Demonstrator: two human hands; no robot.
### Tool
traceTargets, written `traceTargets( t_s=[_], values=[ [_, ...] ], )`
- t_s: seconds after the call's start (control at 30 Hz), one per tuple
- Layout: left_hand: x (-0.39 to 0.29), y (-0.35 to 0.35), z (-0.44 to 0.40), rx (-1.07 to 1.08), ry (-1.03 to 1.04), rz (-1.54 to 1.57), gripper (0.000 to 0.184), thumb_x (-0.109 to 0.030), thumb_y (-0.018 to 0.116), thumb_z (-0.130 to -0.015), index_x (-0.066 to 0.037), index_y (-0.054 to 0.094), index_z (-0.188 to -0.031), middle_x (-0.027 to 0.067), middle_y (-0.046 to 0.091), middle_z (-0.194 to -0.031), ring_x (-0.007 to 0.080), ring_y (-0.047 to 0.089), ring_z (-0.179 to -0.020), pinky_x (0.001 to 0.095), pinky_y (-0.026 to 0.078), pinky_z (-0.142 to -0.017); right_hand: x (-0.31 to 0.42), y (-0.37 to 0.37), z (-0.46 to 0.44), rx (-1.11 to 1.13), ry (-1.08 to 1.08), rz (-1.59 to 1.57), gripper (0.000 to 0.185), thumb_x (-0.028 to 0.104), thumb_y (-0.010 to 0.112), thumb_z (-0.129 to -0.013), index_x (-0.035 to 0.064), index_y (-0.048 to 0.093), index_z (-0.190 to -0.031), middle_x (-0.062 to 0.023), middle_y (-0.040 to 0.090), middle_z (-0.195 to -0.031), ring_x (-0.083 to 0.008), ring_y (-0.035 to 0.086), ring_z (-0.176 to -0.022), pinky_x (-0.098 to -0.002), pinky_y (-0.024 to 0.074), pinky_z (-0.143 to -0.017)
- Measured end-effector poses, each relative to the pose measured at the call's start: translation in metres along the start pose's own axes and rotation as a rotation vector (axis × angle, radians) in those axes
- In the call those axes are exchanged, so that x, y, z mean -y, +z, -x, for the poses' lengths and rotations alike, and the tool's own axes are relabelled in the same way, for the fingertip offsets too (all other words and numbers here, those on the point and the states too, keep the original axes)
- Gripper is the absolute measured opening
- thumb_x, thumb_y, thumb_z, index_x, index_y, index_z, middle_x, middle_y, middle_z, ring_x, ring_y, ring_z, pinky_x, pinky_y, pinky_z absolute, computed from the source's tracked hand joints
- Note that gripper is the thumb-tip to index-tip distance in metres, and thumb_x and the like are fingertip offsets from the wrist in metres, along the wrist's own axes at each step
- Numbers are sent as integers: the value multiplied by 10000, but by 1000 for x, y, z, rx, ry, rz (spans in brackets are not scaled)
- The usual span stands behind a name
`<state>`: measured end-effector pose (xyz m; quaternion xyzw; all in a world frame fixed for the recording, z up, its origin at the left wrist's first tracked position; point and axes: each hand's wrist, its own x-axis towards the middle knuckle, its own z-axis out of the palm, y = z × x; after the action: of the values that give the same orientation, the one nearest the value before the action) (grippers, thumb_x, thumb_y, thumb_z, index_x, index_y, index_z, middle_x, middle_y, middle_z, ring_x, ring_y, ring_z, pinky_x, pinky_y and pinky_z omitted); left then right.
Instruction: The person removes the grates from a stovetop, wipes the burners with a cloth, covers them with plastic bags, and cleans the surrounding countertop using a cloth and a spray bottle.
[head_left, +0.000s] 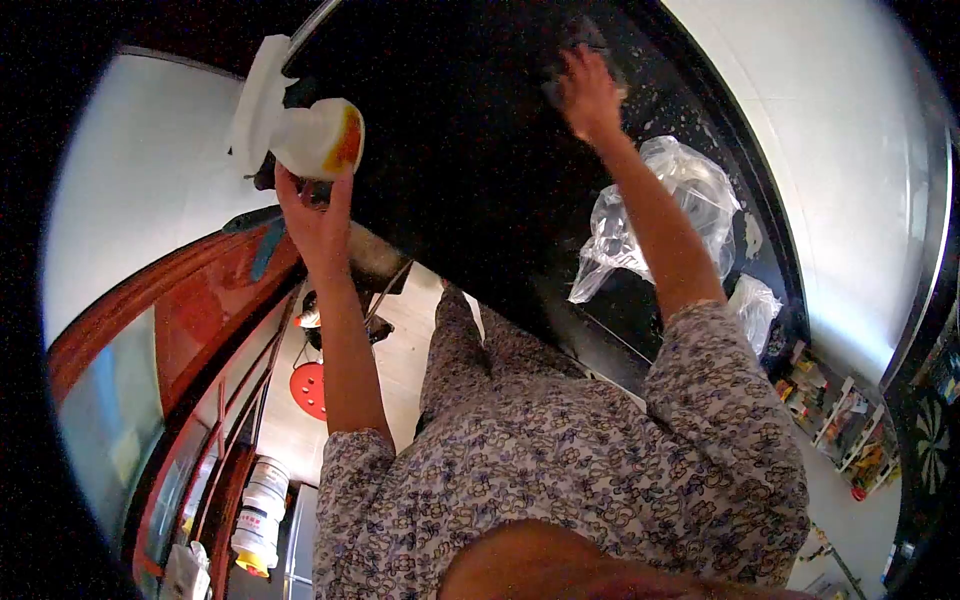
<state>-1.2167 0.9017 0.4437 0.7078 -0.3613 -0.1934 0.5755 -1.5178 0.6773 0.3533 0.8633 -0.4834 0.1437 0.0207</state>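
My left hand (317, 215) is raised at the left end of the black counter, its fingers closed around the lower side of a white rounded container (308, 140). An orange-yellow patch marks the container's right side. Just behind it stands a white upright object (260, 100) whose kind I cannot make out. Far across the counter (460, 150), my right hand (592, 98) reaches out with fingers stretched and laid low over a dark greyish patch. Whether that patch is a cloth or a wet smear is unclear. A crumpled clear plastic bag (690, 195) lies beside my right forearm.
Whitish spots and smears mark the counter near the right wall. Another small plastic bag (755, 312) sits at its right end. Below on the left are a red stool (308, 391), white buckets (262, 510) and a reddish-brown wooden frame (200, 320). Small packaged goods (845, 420) stand at lower right.
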Motion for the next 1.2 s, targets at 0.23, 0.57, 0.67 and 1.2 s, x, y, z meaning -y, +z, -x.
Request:
traceTargets(
  t_s=[0.23, 0.57, 0.67, 1.2],
  values=[
    [-44, 2, -16, -42, -29, -114, 679, -260, 712, -702, 39, 383, -1215, 163, 481, -1159, 247, 467, -1069, 342, 357, -915, -23, -65, -2, 135, 346, -412, 259, 56, 464, -748, 95, 616, -953, -128, 619, -929, -306, 579, -900, -381, 460, -784],
    [-29, -4, -32, 39, -49, -151, 578, -282, 689, -728, 31, 453, -1152, 156, 546, -1076, 234, 538, -970, 331, 417, -844, 59, -82, 32, -44, 185, -117, 274, 200, 564, -797, 103, 543, -1053, -124, 538, -1053, -319, 482, -995, -381, 402, -845],
    [-16, 2, -31, 31, -45, -18, 550, -262, 674, -748, 28, 448, -1157, 152, 548, -1077, 224, 542, -966, 318, 427, -834, 22, -52, 21, -116, 223, 133, 296, 205, 557, -794, 105, 530, -1071, -123, 514, -1084, -335, 458, -1025, -403, 391, -855],
    [-19, 5, -26, -13, -27, 28, 447, -196, 625, -800, 20, 442, -1146, 134, 506, -1117, 204, 500, -1006, 313, 392, -874, 75, -45, 73, 195, 192, 19, 612, 302, 500, -823, 68, 254, -1333, -185, 183, -1395, -399, 165, -1275, -509, 192, -1004]
  ],
)
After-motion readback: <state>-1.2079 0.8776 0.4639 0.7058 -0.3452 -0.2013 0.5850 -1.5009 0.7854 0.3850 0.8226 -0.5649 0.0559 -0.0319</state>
